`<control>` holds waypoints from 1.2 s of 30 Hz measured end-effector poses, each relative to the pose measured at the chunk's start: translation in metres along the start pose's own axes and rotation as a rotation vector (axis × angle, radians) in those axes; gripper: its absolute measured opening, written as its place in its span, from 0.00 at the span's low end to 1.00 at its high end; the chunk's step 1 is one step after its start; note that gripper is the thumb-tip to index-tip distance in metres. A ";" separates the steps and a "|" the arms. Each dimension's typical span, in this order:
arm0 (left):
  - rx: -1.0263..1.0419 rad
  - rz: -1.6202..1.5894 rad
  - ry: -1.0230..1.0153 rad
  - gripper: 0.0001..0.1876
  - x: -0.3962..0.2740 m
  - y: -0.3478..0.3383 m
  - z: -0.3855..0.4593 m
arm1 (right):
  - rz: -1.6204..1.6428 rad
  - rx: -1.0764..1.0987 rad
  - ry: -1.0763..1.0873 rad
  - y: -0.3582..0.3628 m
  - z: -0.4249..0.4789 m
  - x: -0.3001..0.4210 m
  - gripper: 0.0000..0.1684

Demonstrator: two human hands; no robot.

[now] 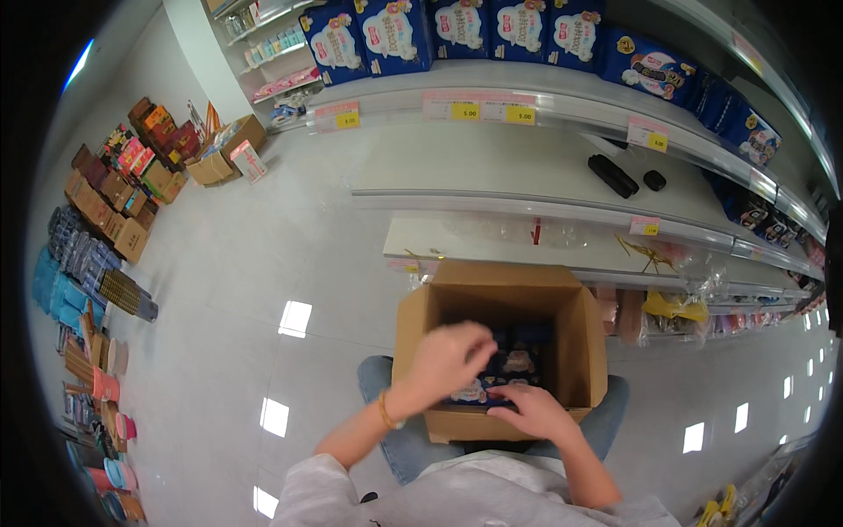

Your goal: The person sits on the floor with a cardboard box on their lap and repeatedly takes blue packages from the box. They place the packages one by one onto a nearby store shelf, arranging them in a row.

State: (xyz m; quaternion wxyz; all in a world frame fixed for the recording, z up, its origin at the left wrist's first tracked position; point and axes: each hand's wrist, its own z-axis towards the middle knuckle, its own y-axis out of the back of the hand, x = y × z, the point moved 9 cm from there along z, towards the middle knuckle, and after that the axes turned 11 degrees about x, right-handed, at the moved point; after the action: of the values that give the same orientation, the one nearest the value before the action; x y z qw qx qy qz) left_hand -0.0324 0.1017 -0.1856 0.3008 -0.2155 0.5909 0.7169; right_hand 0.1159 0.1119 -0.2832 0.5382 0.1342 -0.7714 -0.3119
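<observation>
An open cardboard box (411,342) stands between my knees with its flaps folded outward. Inside it lie several blue printed packs (518,360), partly in shadow. My left hand (448,359), slightly blurred, is above the left side of the box opening. Its fingers are bent, a gap shows beside the thumb, and nothing is visible in them. Low at the near side of the box is my right hand (533,408), its fingers spread and its fingertips by a nearer blue pack (469,392). Whether they touch that pack is hard to tell.
In front rises a shelf unit with similar blue packs (461,29) on its upper shelf (395,89). A black case (613,176) and a small black object (654,180) lie one shelf below. Plastic wrapping (705,277) hangs at the right; stacked cartons (99,197) line the left wall.
</observation>
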 end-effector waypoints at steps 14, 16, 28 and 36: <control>-0.697 0.904 -0.186 0.39 -0.066 0.294 0.230 | -0.277 -0.208 0.095 -0.006 -0.009 0.017 0.24; -0.706 1.002 -0.125 0.41 -0.067 0.304 0.237 | -0.257 -0.229 0.108 -0.006 -0.009 0.016 0.25; -0.655 1.191 -0.016 0.42 -0.085 0.286 0.171 | -0.280 -0.132 0.057 -0.020 -0.017 0.015 0.25; -0.671 0.450 -0.426 0.41 -0.108 0.182 0.052 | 0.627 -0.342 0.225 0.019 -0.024 -0.004 0.26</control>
State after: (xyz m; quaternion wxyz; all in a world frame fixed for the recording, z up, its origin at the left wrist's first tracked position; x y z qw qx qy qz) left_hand -0.0761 0.1109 0.0277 0.1659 -0.0150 0.2831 0.9445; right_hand 0.1415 0.1206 -0.2688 0.7036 -0.1671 -0.6479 -0.2394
